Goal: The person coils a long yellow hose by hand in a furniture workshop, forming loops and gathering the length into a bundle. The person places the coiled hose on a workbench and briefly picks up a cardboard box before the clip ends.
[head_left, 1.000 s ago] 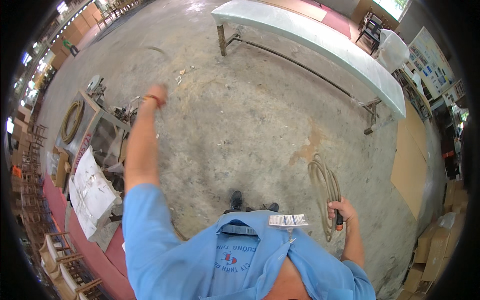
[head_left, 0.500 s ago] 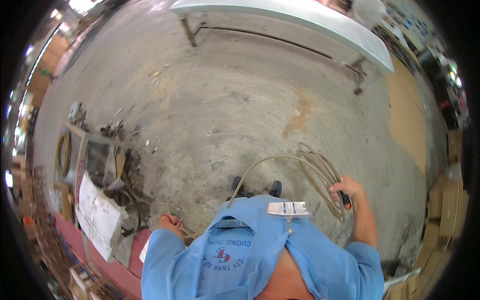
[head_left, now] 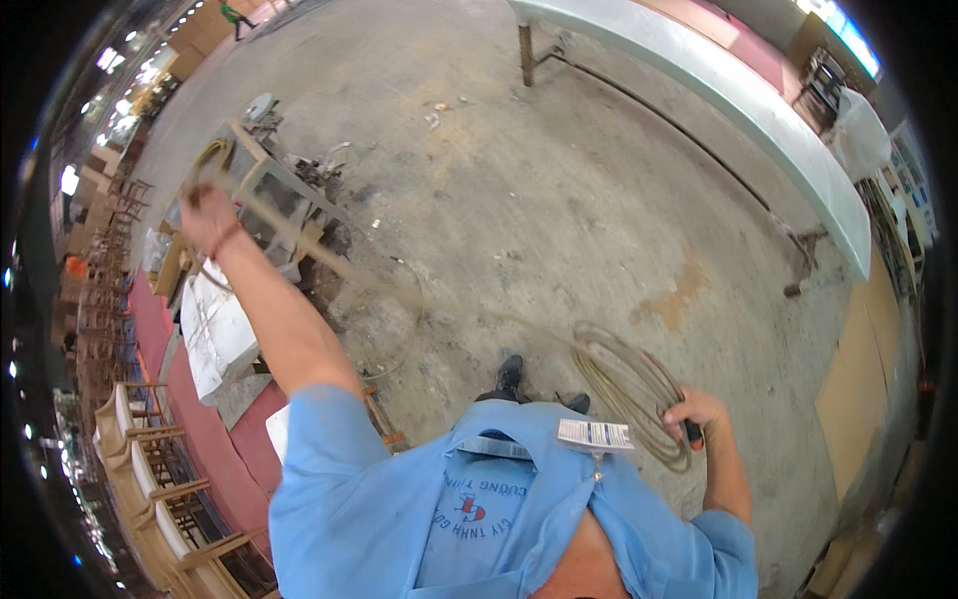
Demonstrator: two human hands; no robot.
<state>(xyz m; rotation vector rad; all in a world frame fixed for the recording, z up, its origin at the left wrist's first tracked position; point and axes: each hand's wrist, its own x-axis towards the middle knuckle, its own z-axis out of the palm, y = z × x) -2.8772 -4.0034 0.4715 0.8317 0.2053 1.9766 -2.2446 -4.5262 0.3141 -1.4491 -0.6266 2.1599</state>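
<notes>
A: What is held in the right hand (head_left: 696, 411)?

B: A bundle of loops of tan hose (head_left: 629, 384) is held there. The fingers are closed around the loops, and a dark end piece is gripped with them.

A: And the left hand (head_left: 205, 213)?

B: It is lifted high and far out to the left. One long line of the same hose is pulled tight from it down to the loops. The hand is blurred, but it looks closed around the hose.

A: Where is the hose, then?

B: Part of it is coiled at the right hand, low and near the dark shoes (head_left: 539, 384). The rest is stretched across the grey concrete floor (head_left: 559, 200) up to the raised hand. Beyond that hand, more hose may be lying by the metal frame (head_left: 269, 190) and the clutter there, but that cannot be told for sure.

A: How much of the winding is done?

B: Several loops are already gathered, so a good part seems to be done. The long stretched piece is not yet coiled. How much more is left past the left hand is not shown.

A: What else is seen?

B: A long pale table (head_left: 718, 90) is seen at the top, and wooden chairs (head_left: 150, 459) are stacked at the left.
</notes>
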